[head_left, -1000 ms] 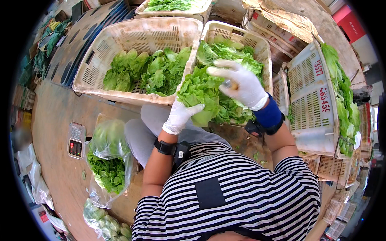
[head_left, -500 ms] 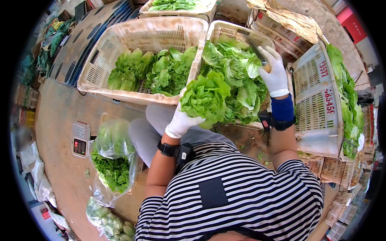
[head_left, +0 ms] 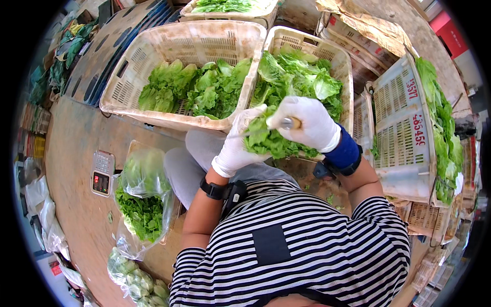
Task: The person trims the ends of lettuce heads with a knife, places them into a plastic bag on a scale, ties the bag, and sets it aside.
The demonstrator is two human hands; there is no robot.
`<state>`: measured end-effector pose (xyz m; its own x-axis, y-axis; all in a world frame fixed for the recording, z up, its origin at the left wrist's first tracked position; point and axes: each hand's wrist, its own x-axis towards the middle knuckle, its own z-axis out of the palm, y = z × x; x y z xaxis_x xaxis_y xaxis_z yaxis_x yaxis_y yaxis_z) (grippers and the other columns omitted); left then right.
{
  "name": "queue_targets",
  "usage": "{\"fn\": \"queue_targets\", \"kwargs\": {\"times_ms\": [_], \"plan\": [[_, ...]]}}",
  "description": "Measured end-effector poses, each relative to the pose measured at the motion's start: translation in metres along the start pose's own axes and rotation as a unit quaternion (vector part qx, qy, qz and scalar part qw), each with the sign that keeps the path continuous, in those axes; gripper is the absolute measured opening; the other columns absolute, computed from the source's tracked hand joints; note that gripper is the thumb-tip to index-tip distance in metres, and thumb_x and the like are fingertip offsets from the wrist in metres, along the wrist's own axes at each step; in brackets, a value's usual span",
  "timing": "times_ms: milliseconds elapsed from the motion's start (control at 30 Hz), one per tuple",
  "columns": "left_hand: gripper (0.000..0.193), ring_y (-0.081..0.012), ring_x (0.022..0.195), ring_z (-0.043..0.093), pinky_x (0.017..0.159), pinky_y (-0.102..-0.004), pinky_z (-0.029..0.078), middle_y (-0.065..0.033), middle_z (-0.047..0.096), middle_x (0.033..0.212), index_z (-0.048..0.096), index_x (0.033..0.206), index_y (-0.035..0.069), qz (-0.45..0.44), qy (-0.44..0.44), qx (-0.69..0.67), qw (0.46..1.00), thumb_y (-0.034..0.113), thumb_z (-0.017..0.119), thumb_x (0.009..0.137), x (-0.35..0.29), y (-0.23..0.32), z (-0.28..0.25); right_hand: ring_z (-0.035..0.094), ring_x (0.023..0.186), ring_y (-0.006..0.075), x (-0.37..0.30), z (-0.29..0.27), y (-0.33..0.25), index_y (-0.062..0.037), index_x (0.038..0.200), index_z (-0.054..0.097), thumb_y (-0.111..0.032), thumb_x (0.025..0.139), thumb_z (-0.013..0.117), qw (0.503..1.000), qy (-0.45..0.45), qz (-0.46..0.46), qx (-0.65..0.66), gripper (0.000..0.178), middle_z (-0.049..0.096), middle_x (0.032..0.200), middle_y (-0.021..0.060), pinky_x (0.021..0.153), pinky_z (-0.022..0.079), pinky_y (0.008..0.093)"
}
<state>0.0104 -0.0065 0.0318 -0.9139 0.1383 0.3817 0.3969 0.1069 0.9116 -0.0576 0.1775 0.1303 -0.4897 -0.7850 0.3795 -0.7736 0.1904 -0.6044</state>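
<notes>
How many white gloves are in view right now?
2: one on the left hand, which holds the lettuce, and one on the right hand, which grips a knife. Others may be hidden.

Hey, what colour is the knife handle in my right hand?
Yellowish tan: the knife handle, partly covered by your right hand, shows best in the head view.

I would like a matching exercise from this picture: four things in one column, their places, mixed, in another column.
Things
1. Silver box-shaped device with keypad
2. Leafy green lettuce head
3. Pale-handled metal knife
4. Dark blue fabric cuff

Places
A. In the white-gloved right hand
B. Around the right wrist
C. Left of the clear plastic bag of lettuce
D. Held by the white-gloved left hand

Right pairs: 1-C, 2-D, 3-A, 4-B
</notes>
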Motion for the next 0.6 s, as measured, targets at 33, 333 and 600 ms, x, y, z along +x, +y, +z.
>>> {"fn": "queue_targets", "kwargs": {"times_ms": [33, 333, 600], "plan": [[0.082, -0.0287, 0.112, 0.045, 0.096, -0.0376, 0.035, -0.0134, 0.046, 0.12, 0.046, 0.123, 0.007, 0.03, 0.019, 0.012, 0.999, 0.01, 0.078, 0.047, -0.001, 0.005, 0.0, 0.058, 0.067, 0.0196, -0.006, 0.0, 0.006, -0.009, 0.087, 0.062, -0.006, 0.071, 0.061, 0.983, 0.036, -0.002, 0.181, 0.016, 0.058, 0.076, 0.0065, 0.06, 0.046, 0.0297], [0.066, -0.03, 0.103, 0.048, 0.088, -0.0382, 0.04, -0.0153, 0.046, 0.117, 0.045, 0.12, 0.012, 0.238, 0.108, 0.203, 0.944, 0.005, 0.074, 0.062, -0.006, 0.011, -0.01, 0.052, 0.079, 0.0148, -0.065, -0.036, 0.078, -0.0054, 0.112, 0.058, -0.001, 0.072, 0.058, 0.914, 0.305, 0.228, -0.141, 0.04, 0.055, 0.09, 0.0071, 0.069, 0.043, 0.025], [0.055, -0.0327, 0.104, 0.048, 0.088, -0.0443, 0.037, -0.0148, 0.05, 0.112, 0.053, 0.112, 0.014, 0.255, 0.096, 0.294, 0.916, 0.01, 0.07, 0.059, -0.004, 0.025, -0.011, 0.057, 0.07, 0.0131, -0.021, -0.015, -0.008, -0.0047, 0.108, 0.059, -0.01, 0.071, 0.07, 0.978, 0.159, 0.073, 0.11, 0.039, 0.06, 0.082, 0.003, 0.065, 0.044, 0.0234]]}}
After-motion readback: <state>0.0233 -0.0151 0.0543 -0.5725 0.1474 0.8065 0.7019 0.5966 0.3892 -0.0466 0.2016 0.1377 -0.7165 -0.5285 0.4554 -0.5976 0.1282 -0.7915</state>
